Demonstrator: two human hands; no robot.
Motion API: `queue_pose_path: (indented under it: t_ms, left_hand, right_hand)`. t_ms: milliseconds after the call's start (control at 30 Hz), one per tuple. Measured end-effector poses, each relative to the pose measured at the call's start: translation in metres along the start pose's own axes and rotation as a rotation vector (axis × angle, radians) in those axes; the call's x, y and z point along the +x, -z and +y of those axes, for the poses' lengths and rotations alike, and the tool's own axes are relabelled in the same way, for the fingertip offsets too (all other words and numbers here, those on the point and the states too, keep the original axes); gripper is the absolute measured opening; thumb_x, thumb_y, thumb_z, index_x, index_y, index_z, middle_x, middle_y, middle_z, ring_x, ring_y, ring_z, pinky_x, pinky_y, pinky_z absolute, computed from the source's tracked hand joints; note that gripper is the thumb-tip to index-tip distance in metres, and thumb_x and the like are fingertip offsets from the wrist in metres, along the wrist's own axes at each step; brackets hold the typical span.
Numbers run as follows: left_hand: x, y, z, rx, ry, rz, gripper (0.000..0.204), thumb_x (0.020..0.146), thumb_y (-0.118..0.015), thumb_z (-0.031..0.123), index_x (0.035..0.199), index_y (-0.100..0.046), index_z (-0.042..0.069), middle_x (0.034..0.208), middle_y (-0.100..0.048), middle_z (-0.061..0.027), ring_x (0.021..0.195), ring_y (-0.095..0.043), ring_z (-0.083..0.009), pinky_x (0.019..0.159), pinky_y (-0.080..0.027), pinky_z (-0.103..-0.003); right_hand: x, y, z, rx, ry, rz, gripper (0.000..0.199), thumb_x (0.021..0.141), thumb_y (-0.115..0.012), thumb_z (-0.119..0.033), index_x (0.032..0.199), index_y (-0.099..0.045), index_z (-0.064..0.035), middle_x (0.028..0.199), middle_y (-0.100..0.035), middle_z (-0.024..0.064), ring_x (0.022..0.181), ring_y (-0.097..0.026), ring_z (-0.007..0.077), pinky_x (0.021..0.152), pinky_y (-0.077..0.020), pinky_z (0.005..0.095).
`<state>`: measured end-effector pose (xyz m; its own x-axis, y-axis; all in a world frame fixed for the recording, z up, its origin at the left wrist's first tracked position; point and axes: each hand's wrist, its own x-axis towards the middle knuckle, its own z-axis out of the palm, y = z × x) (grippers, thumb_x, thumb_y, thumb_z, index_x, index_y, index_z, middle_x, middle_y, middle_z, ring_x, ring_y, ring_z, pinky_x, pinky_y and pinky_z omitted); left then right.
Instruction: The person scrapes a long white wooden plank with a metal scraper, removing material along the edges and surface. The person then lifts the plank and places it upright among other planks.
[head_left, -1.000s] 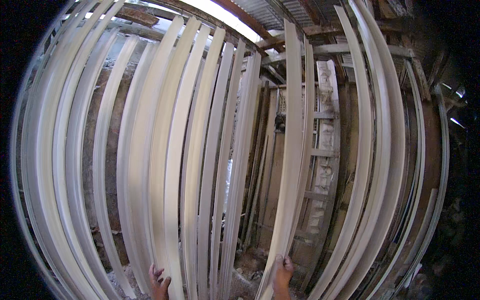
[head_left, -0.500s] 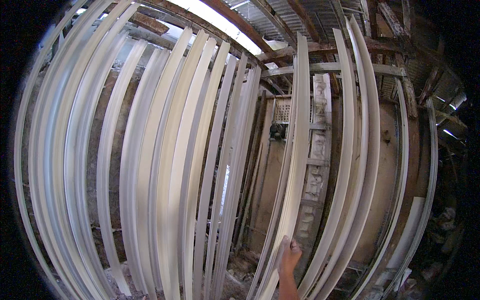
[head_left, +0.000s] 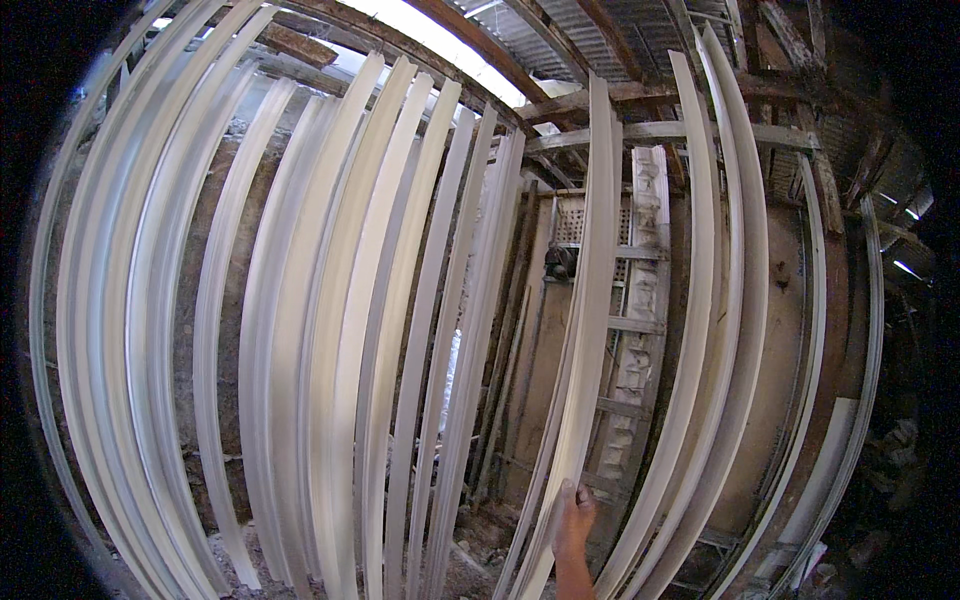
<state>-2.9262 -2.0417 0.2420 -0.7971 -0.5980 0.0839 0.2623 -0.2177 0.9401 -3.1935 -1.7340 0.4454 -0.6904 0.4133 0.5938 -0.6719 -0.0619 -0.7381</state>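
My right hand (head_left: 574, 517) rises from the lower edge, right of the middle. Its fingers are closed at the edge of a long cream moulding strip (head_left: 592, 300) that stands upright and leans a little. Thinner strips stand close along the left of the held one, and I cannot make out whether the hand also grips them. To the right, more tall grooved mouldings (head_left: 697, 300) lean apart from the hand. My left hand is out of the picture.
A dense row of pale mouldings (head_left: 340, 330) fills the left side. Behind the held strip are a ladder-like frame (head_left: 636, 324) and a brown panel (head_left: 765, 370). Rusty roof beams (head_left: 670, 92) cross overhead under corrugated sheeting. Rubble (head_left: 475, 540) lies on the ground.
The held moulding's upper end has shifted slightly left and lower, now covering more of the perforated panel behind. My right hand stays closed on it and has moved slightly left and down.
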Motion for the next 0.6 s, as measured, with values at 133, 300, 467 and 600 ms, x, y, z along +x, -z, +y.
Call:
queue_pose_path:
  t_ms: [133, 300, 467, 600]
  left_hand:
    - [0.004, -0.027, -0.007, 0.051, 0.014, -0.114, 0.071, 0.084, -0.071, 0.012, 0.143, -0.032, 0.006, 0.136, -0.045, -0.0138, 0.121, -0.049, -0.0242, 0.102, -0.041, -0.035]
    - [0.007, -0.079, -0.030, 0.183, 0.001, -0.368, 0.071, 0.083, -0.072, 0.012, 0.142, -0.033, 0.005, 0.136, -0.045, -0.0139, 0.121, -0.049, -0.0242, 0.101, -0.041, -0.035]
    - [0.014, -0.190, -0.073, -0.093, -0.201, -0.809, 0.072, 0.079, -0.078, 0.014, 0.137, -0.038, 0.003, 0.136, -0.045, -0.0155, 0.120, -0.050, -0.0265, 0.103, -0.040, -0.038]
    - [0.030, -0.247, -0.074, 0.389, -0.139, -0.876, 0.084, 0.077, -0.081, 0.031, 0.141, -0.031, 0.010, 0.137, -0.045, -0.0166, 0.128, -0.043, -0.0245, 0.110, -0.030, -0.041]
  right_hand:
    - [-0.011, 0.006, -0.009, 0.023, -0.102, 0.052, 0.038, 0.091, -0.063, -0.034, 0.104, -0.064, 0.0015, 0.082, -0.061, 0.0022, 0.073, -0.052, 0.0117, 0.067, -0.0446, 0.0286]
    - [-0.010, 0.012, -0.025, 0.139, -0.103, 0.025, 0.020, 0.092, -0.063, -0.024, 0.086, -0.060, -0.0050, 0.082, -0.054, -0.0038, 0.075, -0.045, 0.0066, 0.069, -0.0380, 0.0244]
    - [0.007, 0.001, -0.026, 0.067, -0.048, -0.005, 0.031, 0.092, -0.060, -0.031, 0.089, -0.064, -0.0006, 0.071, -0.055, -0.0006, 0.064, -0.044, 0.0090, 0.057, -0.0384, 0.0305]
    - [0.024, -0.003, -0.019, 0.034, -0.077, -0.013, 0.031, 0.092, -0.060, -0.031, 0.094, -0.065, -0.0002, 0.075, -0.058, 0.0009, 0.066, -0.047, 0.0093, 0.059, -0.0404, 0.0297]
